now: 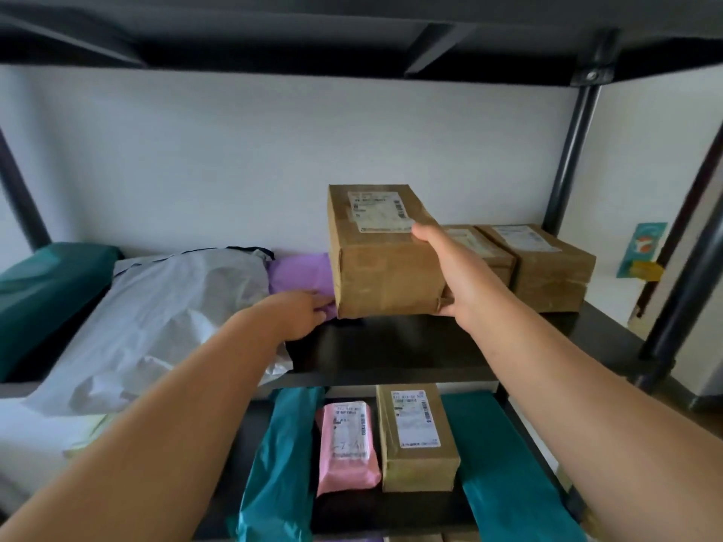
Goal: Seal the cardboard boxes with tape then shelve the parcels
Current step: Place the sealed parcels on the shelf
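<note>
Soft even daylight; slight overall blur; wide-angle bending at edges; underside shadowed.

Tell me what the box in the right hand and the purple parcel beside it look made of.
The box looks like brown cardboard: matte, with dented, creased edges. The label on top looks like white printed paper under a slight gloss. The purple parcel is probably thin plastic mailer film: soft, wrinkled, with a faint sheen. Its contents are hidden.

Right hand [450,275] grips cardboard box [383,267] — left hand [301,312] touches purple parcel [301,271].
</note>
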A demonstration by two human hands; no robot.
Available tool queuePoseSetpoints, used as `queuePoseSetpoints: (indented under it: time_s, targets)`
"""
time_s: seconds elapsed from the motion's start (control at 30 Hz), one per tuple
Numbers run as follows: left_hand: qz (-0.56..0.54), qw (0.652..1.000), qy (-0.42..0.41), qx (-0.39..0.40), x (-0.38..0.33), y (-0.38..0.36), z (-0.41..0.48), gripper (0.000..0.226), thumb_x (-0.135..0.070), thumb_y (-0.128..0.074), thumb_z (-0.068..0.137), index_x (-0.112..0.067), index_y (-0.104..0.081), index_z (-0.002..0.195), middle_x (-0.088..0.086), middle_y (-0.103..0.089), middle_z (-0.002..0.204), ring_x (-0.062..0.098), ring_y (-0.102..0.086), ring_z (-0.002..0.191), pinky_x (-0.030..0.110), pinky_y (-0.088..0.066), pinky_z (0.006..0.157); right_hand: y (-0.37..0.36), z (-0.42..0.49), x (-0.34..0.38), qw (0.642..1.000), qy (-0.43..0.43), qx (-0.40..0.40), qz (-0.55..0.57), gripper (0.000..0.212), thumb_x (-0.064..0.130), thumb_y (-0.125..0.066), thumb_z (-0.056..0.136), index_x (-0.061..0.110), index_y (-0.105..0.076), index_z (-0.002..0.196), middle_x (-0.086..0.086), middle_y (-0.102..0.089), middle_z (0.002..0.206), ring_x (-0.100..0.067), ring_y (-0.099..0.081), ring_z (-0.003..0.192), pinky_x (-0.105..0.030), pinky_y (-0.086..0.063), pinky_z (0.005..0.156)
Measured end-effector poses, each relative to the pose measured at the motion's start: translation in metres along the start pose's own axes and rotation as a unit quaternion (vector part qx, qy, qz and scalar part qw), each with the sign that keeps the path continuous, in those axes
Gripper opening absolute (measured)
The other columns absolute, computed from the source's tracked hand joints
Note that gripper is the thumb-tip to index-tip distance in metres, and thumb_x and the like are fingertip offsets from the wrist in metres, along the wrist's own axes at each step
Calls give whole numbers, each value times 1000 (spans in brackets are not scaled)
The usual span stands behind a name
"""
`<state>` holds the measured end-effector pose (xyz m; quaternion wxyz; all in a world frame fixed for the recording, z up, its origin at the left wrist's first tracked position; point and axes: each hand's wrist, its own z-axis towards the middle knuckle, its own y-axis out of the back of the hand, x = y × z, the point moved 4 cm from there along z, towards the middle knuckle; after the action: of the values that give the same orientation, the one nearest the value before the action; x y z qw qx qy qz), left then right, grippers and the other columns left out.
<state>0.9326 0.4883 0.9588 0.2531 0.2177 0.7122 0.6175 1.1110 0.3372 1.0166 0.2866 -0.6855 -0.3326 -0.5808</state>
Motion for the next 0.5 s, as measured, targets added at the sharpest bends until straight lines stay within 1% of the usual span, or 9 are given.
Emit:
queuePoseSetpoints:
  time_s: [0.07, 0.13, 0.17, 0.27, 0.37, 0.43, 0.5]
  targets:
    - [-8, 1000, 6, 3, 14, 5, -5, 44, -37, -37, 105, -33, -39, 149, 2, -44, 151, 27, -47, 130, 37, -34, 112, -13, 0, -2, 1000, -3, 6, -9, 66, 64, -72, 75, 29, -54, 128, -2, -63, 118, -26, -60, 107, -51, -52, 95]
    - [-18, 1000, 8, 3, 26, 10, -11, 44, -36, -40, 105, -35, -38, 149, 0, -44, 152, 25, -46, 131, 33, -33, 111, -25, 1, -4, 1000, -5, -2, -23, 84, 67, -72, 66, 28, -51, 137, -2, -60, 129, -27, -58, 116, -53, -49, 99]
    - [-26, 1000, 10, 2, 31, 13, -15, 45, -35, -43, 104, -36, -39, 148, -1, -45, 151, 24, -47, 130, 31, -34, 110, -30, 2, -6, 999, -7, -8, -30, 87, 67, -71, 65, 27, -50, 141, -2, -58, 134, -28, -56, 120, -54, -46, 102]
    - [-38, 999, 18, -4, 44, 20, -19, 46, -32, -51, 100, -37, -43, 146, -1, -51, 145, 22, -53, 123, 29, -40, 103, -43, 7, -9, 999, -18, -21, -37, 78, 60, -68, 81, 24, -45, 146, -2, -52, 142, -30, -50, 127, -54, -42, 107]
    - [-52, 997, 14, -47, 42, 30, -18, 54, -29, -55, 98, -30, -39, 149, 0, -47, 149, 22, -52, 125, 27, -40, 102, -53, 13, -14, 998, -30, -42, -46, 75, 57, -64, 87, 22, -42, 148, -3, -49, 143, -32, -47, 129, -52, -41, 107]
    - [-137, 987, 3, -83, 35, 35, -17, 60, -25, -61, 93, -28, -40, 149, 0, -50, 146, 22, -55, 122, 28, -43, 101, -58, 13, -14, 997, -26, -58, -42, 77, 62, -63, 85, 20, -45, 146, -4, -53, 139, -33, -51, 125, -51, -43, 105]
    - [-228, 970, -31, -84, 24, 35, -17, 57, -26, -70, 87, -26, -51, 141, -2, -59, 136, 20, -58, 116, 34, -45, 103, -60, 16, -13, 997, -16, -59, -37, 82, 66, -61, 86, 19, -41, 150, -7, -50, 145, -33, -48, 130, -53, -40, 109]
